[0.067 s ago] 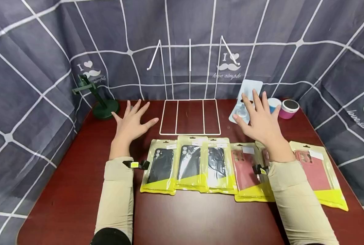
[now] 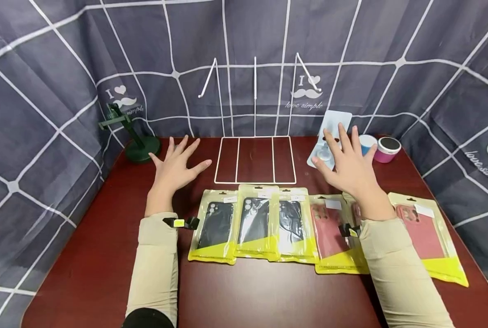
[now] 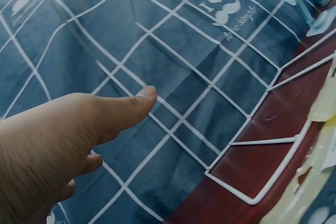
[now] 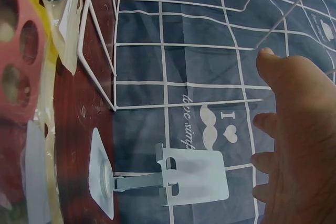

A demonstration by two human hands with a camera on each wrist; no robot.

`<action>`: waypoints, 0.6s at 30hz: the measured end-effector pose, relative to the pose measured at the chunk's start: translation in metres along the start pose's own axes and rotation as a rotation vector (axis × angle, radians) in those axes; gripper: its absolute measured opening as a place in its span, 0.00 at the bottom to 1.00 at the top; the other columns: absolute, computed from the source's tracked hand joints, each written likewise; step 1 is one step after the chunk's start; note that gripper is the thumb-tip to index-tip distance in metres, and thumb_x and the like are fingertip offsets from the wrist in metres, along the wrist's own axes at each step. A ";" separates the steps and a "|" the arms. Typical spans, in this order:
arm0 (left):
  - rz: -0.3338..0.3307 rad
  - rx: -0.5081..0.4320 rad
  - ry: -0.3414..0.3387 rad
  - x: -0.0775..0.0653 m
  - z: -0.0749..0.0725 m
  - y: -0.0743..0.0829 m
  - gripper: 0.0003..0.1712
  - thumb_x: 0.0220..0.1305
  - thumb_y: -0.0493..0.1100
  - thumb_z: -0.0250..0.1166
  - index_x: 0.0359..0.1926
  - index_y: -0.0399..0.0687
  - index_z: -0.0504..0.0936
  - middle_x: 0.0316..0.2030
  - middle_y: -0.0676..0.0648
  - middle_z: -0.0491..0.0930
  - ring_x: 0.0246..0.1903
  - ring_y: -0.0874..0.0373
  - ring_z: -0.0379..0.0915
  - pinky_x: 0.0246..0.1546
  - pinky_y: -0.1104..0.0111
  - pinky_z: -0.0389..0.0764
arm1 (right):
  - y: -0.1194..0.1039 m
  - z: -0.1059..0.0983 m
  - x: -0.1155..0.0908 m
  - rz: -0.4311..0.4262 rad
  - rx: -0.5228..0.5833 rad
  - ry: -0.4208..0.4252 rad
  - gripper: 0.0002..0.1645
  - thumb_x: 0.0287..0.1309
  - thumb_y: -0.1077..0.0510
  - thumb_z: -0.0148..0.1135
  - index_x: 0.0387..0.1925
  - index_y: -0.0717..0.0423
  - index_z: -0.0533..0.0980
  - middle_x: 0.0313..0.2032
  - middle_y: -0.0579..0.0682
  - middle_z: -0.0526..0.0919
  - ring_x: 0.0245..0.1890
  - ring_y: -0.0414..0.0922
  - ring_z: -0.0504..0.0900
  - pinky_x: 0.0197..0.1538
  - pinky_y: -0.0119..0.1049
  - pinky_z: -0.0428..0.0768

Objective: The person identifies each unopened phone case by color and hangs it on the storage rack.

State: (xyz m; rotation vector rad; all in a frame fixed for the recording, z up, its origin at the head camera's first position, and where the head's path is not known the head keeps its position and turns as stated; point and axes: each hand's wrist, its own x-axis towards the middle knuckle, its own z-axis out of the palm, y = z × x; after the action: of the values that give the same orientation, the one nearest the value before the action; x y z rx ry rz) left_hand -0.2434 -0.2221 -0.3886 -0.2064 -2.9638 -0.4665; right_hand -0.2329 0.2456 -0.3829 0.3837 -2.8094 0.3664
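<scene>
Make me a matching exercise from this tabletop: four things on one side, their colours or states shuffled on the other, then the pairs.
Things:
1. left hand
2. rightmost bagged phone case
3. wire rack
4. round-based stand

Colours or states:
A. white
B. dark green
C. fingers spread, holding nothing
D. pink

Pairs: 1-C, 2-D, 3-A, 4-B

From here, three pouches of black phone cases (image 2: 254, 223) are lying beside pouches of pink ones (image 2: 329, 234); a white wire rack (image 2: 255, 91) is standing behind.
</scene>
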 end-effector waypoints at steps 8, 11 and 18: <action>-0.005 -0.035 0.003 -0.010 -0.001 -0.011 0.51 0.60 0.83 0.47 0.79 0.73 0.51 0.80 0.53 0.42 0.78 0.48 0.20 0.60 0.29 0.14 | -0.016 0.007 0.000 -0.043 0.017 -0.024 0.50 0.65 0.24 0.46 0.81 0.39 0.50 0.80 0.50 0.38 0.78 0.57 0.26 0.61 0.79 0.22; 0.053 -0.154 -0.027 -0.001 0.005 -0.013 0.47 0.64 0.78 0.52 0.79 0.68 0.56 0.78 0.51 0.51 0.78 0.48 0.36 0.70 0.35 0.30 | -0.035 0.013 0.004 -0.163 0.146 -0.001 0.44 0.67 0.32 0.55 0.75 0.50 0.64 0.77 0.56 0.55 0.77 0.61 0.48 0.69 0.74 0.44; 0.122 -0.416 -0.164 0.021 0.058 -0.022 0.33 0.70 0.59 0.63 0.72 0.57 0.73 0.71 0.46 0.68 0.72 0.49 0.59 0.70 0.51 0.62 | -0.148 0.061 0.015 -0.431 0.404 -0.292 0.27 0.66 0.48 0.64 0.58 0.61 0.78 0.54 0.55 0.83 0.58 0.54 0.80 0.64 0.50 0.74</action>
State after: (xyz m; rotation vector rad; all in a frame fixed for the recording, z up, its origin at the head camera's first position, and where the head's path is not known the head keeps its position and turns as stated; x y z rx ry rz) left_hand -0.2734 -0.2222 -0.4470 -0.4849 -2.9463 -1.0939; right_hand -0.2181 0.0873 -0.4034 1.1903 -2.7979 0.8330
